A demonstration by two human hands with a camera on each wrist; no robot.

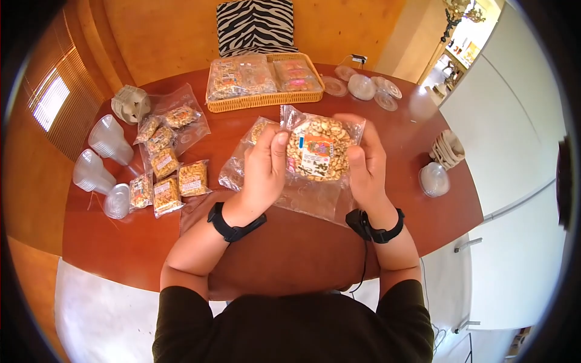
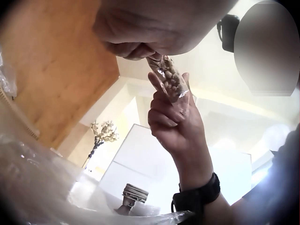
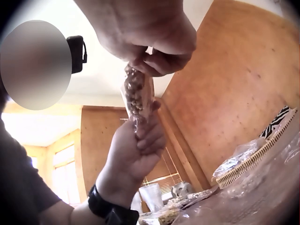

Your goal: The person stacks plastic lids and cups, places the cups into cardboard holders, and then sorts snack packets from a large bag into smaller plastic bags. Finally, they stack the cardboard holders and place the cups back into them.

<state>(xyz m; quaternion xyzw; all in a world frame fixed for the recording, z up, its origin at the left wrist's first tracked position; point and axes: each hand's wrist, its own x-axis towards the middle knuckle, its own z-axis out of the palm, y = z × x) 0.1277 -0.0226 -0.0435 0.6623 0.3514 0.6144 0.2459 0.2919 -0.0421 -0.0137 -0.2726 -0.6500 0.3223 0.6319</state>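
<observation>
In the head view, a clear-wrapped packet of puffed, nut-like snack (image 1: 331, 154) with a printed label is held up over the near middle of the table. My left hand (image 1: 264, 168) pinches its left edge, thumb on the front. The right hand (image 1: 369, 168) grips the opposite edge, its thumb also on the front face. Both wrist views show the packet (image 2: 171, 79) edge-on between the two hands. Beneath it lies a large clear plastic bag (image 1: 315, 202), with another snack packet (image 1: 259, 129) partly hidden behind the left hand.
A wicker basket (image 1: 266, 103) of wrapped snacks stands at the back. Several snack packets (image 1: 164, 163) lie at left beside stacked clear cups (image 1: 110, 139). Clear lids (image 1: 362, 88) are at back right; cardboard holders (image 1: 448, 149) and more lids (image 1: 434, 179) sit at the right edge.
</observation>
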